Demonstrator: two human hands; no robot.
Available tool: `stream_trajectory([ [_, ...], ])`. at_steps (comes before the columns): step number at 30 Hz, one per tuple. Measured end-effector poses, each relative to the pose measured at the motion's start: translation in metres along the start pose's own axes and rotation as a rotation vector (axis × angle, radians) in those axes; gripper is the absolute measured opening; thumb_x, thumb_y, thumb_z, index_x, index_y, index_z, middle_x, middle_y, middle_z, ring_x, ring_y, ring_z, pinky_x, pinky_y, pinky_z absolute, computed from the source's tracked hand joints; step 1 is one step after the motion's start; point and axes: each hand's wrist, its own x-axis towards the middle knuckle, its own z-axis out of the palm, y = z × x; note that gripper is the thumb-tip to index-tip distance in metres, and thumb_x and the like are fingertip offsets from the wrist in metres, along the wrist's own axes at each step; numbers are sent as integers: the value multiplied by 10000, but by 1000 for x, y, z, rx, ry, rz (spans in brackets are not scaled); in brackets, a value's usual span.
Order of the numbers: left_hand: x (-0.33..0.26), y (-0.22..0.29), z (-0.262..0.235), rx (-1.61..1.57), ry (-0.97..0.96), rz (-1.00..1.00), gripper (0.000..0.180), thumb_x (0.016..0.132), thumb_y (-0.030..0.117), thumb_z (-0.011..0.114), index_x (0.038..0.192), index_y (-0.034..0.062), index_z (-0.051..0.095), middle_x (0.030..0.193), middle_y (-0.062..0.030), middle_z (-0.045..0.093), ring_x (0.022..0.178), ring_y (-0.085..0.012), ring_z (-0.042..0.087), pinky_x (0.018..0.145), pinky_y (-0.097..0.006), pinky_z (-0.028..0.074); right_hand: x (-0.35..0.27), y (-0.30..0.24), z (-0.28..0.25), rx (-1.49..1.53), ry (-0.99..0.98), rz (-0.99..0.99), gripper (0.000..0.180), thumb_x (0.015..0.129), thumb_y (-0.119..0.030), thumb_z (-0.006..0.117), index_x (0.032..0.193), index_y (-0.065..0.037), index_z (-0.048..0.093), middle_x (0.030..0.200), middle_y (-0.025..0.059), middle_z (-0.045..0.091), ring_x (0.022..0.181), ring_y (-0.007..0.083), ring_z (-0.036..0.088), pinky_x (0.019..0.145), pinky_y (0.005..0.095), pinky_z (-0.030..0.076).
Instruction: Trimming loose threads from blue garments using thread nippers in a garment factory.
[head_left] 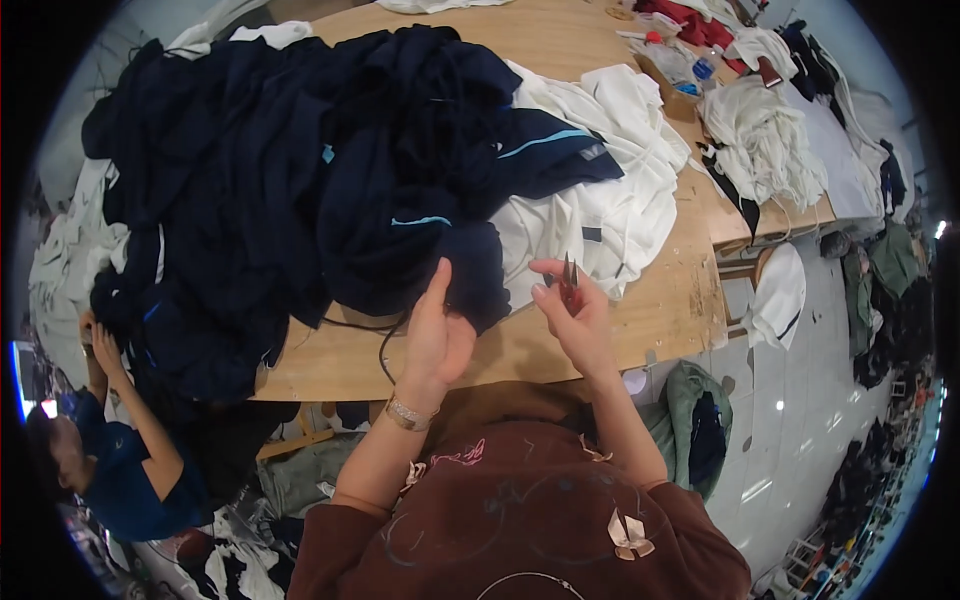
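Observation:
A big heap of navy garments (250, 150) with light blue trim covers the left and middle of the wooden table. My left hand (440, 340) is at the near edge of this heap, closed on the end of a navy garment (475, 270). The thumb points up along the cloth, and the other fingers are partly hidden by it. A short way to the right, my right hand (585, 325) grips small thread snips (570, 278). Their pointed blades stick up past the fingers, apart from the navy cloth. White garments (620, 180) lie just beyond this hand.
A wooden table (650, 325) spreads before me. Another person (140, 470) works at the left, hands on the navy heap. White cloth (765, 140) and a box with bottles (675, 75) sit at the back right. A white garment (778, 295) hangs over a chair.

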Motion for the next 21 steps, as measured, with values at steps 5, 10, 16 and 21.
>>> stream_trajectory([
  [5, -4, -2, -5, 66, 13, 54, 301, 942, 261, 482, 1120, 31, 555, 1109, -62, 587, 1011, -158, 552, 893, -338, 452, 10, -2, 25, -148, -52, -161, 176, 815, -55, 638, 988, -30, 618, 573, -97, 327, 503, -7, 271, 456, 175, 210],
  [10, -6, -11, -9, 172, -52, 161, 256, 939, 243, 491, 1070, 39, 571, 1069, -37, 594, 975, -130, 561, 886, -281, 438, 20, 6, 47, -348, -23, -417, 159, 767, -48, 683, 915, -37, 627, 586, 13, 496, 481, 58, 431, 450, 215, 341],
  [16, -5, -10, -8, 155, 18, 178, 168, 896, 249, 579, 933, 85, 586, 939, 1, 590, 874, -95, 554, 759, -292, 471, 9, 8, 41, -564, -113, -654, 175, 697, 1, 680, 852, -35, 608, 655, 70, 589, 520, 186, 565, 474, 268, 433],
  [21, 0, -1, -9, 157, 68, 84, 166, 881, 216, 603, 931, 58, 605, 923, -7, 609, 828, -99, 579, 746, -272, 477, -12, 4, 31, -556, -315, -658, 204, 708, -4, 670, 893, -40, 593, 711, 70, 594, 541, 192, 561, 490, 280, 436],
])
